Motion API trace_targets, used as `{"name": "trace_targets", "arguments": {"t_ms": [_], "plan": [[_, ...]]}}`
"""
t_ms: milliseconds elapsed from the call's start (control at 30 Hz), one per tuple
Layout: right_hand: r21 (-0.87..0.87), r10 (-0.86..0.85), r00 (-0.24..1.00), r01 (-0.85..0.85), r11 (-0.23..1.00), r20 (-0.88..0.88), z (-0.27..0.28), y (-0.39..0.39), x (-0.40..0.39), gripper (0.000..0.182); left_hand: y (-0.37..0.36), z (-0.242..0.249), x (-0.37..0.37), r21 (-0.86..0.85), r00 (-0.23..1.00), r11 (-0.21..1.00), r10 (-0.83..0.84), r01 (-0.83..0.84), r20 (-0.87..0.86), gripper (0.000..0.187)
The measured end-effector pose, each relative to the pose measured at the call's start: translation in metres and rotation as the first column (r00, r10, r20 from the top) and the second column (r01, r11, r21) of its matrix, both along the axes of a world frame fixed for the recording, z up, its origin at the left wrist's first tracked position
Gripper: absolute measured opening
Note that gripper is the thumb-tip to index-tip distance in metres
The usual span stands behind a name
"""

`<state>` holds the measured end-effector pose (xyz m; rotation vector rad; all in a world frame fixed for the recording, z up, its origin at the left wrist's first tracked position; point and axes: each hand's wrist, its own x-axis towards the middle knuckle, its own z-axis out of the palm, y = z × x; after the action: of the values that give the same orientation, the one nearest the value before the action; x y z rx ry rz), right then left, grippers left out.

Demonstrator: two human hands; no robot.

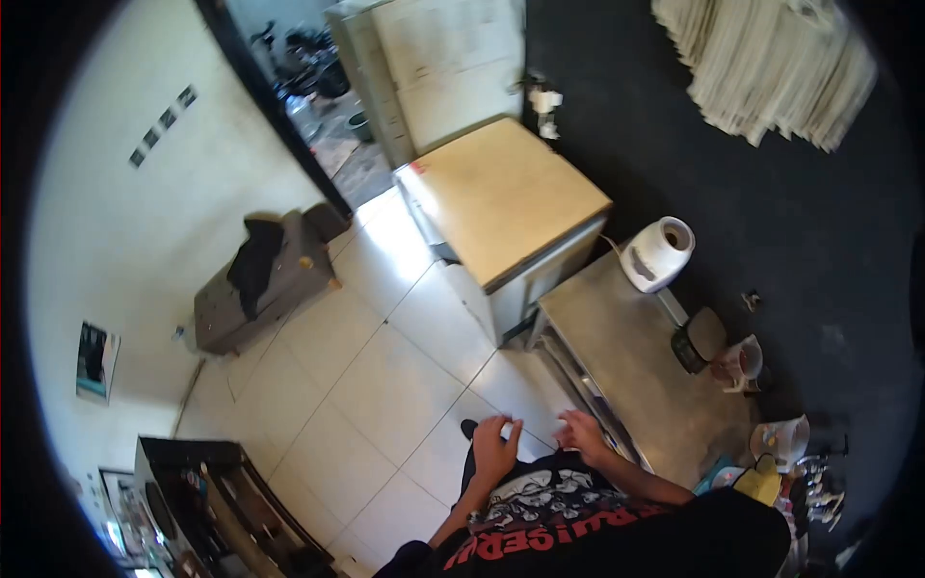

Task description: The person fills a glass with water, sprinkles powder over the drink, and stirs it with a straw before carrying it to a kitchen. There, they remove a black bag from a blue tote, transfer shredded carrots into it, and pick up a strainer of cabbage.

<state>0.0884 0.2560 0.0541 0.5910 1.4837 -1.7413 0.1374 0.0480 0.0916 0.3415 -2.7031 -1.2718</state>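
Observation:
Both hands hover in front of the black printed T-shirt (pixel 549 496), over the tiled floor. My left hand (pixel 494 448) is loosely bent with thumb and fingers apart, and nothing shows in it. A short gap to its right is my right hand (pixel 584 436), a little blurred, its fingers apart and also holding nothing visible. The steel table (pixel 631 361) is the nearest furniture to my right hand. Neither hand touches it.
On the steel table stand a white blender base (pixel 658 254), a kitchen scale (pixel 699 340) and a measuring jug (pixel 738 364). Beyond it is a chest freezer with a tan top (pixel 511 197). A grey bench (pixel 265 289) and a dark shelf (pixel 207 482) line the left side.

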Motion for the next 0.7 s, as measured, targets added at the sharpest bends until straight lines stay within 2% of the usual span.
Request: {"name": "trace_targets", "arguments": {"t_ms": [67,100,133,167,200,267,300,367,400,467,533,567,667,700], "plan": [[-0.345,0.162,0.967,-0.087,0.934,0.195,0.023,-0.086,-0.021,0.042,-0.032,0.042,-0.017,-0.063,0.975,0.994,-0.099,0.089,-0.2,0.03],[-0.347,0.186,0.964,-0.112,0.931,0.188,0.024,-0.126,-0.03,0.042,-0.054,0.054,-0.023,-0.066,0.976,0.996,-0.076,0.064,-0.206,0.03],[-0.588,0.256,0.936,-0.07,0.806,0.24,0.022,-0.166,-0.038,0.045,-0.079,0.063,-0.027,-0.161,0.971,0.984,-0.111,0.077,-0.212,0.033],[-0.779,0.336,0.9,0.006,0.627,0.277,0.03,-0.2,-0.046,0.049,-0.102,0.07,-0.03,-0.253,0.967,0.963,-0.148,0.093,-0.209,0.036],[-0.781,0.35,0.896,-0.005,0.625,0.274,0.041,-0.225,-0.055,0.049,-0.13,0.06,-0.031,-0.256,0.968,0.963,-0.135,0.078,-0.211,0.036],[-0.69,0.552,0.834,-0.407,0.598,-0.014,0.1,-0.267,-0.084,0.053,-0.191,0.018,-0.04,-0.11,0.938,0.939,0.304,-0.325,-0.169,0.037],[-0.715,0.552,0.833,-0.407,0.568,-0.036,0.113,-0.28,-0.099,0.054,-0.213,0.012,-0.049,-0.108,0.935,0.938,0.309,-0.33,-0.175,0.037],[-0.712,0.565,0.825,-0.415,0.567,-0.031,0.111,-0.304,-0.133,0.053,-0.255,0.008,-0.063,0.203,0.844,0.823,0.535,-0.531,0.039,0.039],[-0.708,0.573,0.82,-0.416,0.57,-0.02,0.106,-0.315,-0.149,0.052,-0.268,0.009,-0.075,0.196,0.833,0.813,0.552,-0.548,0.042,0.039],[-0.659,0.587,0.81,-0.447,0.605,-0.01,0.089,-0.336,-0.177,0.052,-0.273,0.031,-0.116,0.05,0.896,0.918,0.396,-0.394,-0.203,0.042],[-0.661,0.547,0.835,-0.374,0.651,0.066,0.083,-0.362,-0.211,0.048,-0.282,0.053,-0.161,-0.042,0.943,0.976,0.196,-0.215,-0.269,0.045],[-0.664,0.545,0.836,-0.375,0.647,0.059,0.079,-0.378,-0.228,0.048,-0.295,0.062,-0.185,-0.138,0.959,0.989,0.012,-0.053,-0.282,0.049],[-0.558,0.546,0.822,-0.532,0.637,-0.16,0.076,-0.424,-0.293,0.042,-0.355,0.023,-0.256,-0.215,0.971,0.976,-0.09,0.042,-0.222,0.049],[-0.551,0.569,0.815,-0.526,0.647,-0.11,0.082,-0.439,-0.323,0.037,-0.379,0.015,-0.278,-0.01,0.989,1.0,-0.001,-0.001,-0.149,0.046]]}}
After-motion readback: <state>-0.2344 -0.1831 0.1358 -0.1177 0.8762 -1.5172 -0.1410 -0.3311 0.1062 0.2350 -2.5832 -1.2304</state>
